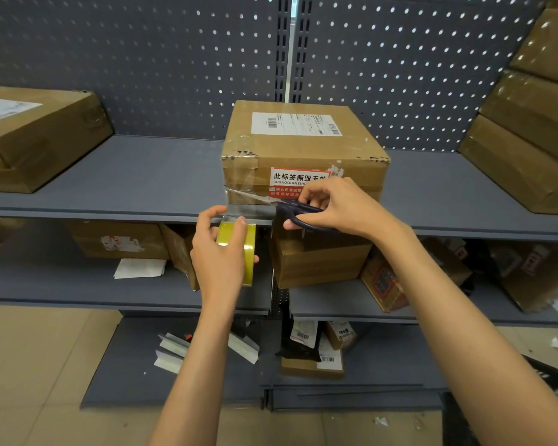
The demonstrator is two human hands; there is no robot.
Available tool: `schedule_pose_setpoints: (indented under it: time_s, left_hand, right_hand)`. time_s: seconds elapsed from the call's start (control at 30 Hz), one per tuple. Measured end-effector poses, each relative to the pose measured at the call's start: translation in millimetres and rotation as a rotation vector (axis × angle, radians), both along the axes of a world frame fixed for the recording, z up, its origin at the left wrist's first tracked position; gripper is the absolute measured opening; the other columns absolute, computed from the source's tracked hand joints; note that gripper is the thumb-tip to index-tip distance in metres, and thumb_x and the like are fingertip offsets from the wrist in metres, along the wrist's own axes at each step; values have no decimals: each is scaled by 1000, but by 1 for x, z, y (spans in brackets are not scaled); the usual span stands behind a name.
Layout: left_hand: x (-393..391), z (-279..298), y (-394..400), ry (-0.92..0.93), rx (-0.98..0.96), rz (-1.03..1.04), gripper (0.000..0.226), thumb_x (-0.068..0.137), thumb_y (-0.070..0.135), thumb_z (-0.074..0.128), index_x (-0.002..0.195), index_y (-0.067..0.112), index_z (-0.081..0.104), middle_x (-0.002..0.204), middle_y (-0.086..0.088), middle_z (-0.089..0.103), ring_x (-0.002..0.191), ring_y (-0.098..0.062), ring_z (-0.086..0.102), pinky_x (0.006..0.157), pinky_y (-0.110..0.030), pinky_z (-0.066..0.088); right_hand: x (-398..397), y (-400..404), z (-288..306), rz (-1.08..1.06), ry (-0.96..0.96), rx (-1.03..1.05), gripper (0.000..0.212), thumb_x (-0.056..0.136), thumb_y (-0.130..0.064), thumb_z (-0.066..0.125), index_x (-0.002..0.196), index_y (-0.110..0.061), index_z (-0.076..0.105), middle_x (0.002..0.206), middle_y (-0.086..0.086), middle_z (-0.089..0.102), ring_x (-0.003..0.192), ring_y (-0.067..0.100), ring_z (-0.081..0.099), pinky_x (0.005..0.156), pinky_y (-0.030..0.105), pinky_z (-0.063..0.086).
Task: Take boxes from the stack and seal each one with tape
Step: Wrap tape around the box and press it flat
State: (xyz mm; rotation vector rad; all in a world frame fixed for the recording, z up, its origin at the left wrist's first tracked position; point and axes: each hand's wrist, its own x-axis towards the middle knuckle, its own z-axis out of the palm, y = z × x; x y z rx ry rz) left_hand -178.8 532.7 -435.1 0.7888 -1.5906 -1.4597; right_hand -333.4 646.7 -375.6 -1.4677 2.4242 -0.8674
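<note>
Clear tape strip [244,201] stretches taut from the brown cardboard box [303,149] to the yellow tape roll [239,249], which the left hand [218,252] grips; the right hand [339,207] has its fingers curled through dark-handled scissors [303,214]. Slack could make the tape fold onto itself, or a crooked cut leave a loose tail.

Tape being cut at the cardboard box [303,152] on the grey shelf [161,178].

In front of the box, the left hand [219,249] grips a yellowish tape roll [244,252]; a clear strip [248,201] runs up to the box's front-left corner. The right hand [332,207] holds dark-handled scissors [298,209], blades at that strip. Stacked boxes [529,123] stand right of the box.
</note>
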Motion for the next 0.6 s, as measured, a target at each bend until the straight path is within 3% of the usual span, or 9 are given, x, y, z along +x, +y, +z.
schedule_pose_setpoints:
  time_s: [0.17, 0.33, 0.43, 0.53, 0.6]
  left_hand:
    - [0, 1, 0, -3, -3, -7, 30, 92, 19, 61, 121, 20, 51, 94, 2, 54, 71, -17, 64, 45, -16, 50]
    - [-1, -2, -3, -4, -8, -6, 30, 92, 20, 61, 121, 19, 53, 106, -6, 55, 80, -21, 63, 46, -18, 52]
    - [-1, -2, 1, 4, -14, 7, 25, 93, 16, 59, 118, 14, 55, 101, 3, 52, 77, -8, 60, 46, -11, 47]
    - [0, -5, 1, 5, 10, 8, 19, 94, 13, 58, 112, 13, 55, 98, 7, 49, 72, 18, 55, 47, -5, 43]
    - [1, -6, -2, -3, 20, 22, 20, 93, 16, 60, 112, 16, 56, 98, 8, 51, 70, 21, 53, 48, -7, 45]
  right_hand:
    - [-2, -1, 1, 13, 18, -2, 41, 69, -48, 79, 84, -12, 67, 76, 8, 68, 64, 15, 57, 57, 24, 40]
    - [-3, -1, 1, 14, 17, 3, 38, 70, -45, 79, 83, -11, 67, 75, 11, 67, 62, 14, 54, 58, 27, 40]
    - [-1, -3, 0, 14, 47, 24, 40, 68, -48, 79, 79, -13, 66, 71, 8, 65, 59, 12, 51, 57, 29, 39]
    - [0, -4, -5, 10, 63, 38, 42, 68, -51, 78, 79, -13, 65, 69, 5, 64, 58, 11, 49, 56, 30, 38]
    - [0, -4, -9, -1, 68, 26, 42, 68, -51, 78, 79, -13, 65, 69, 5, 64, 59, 13, 52, 56, 31, 38]
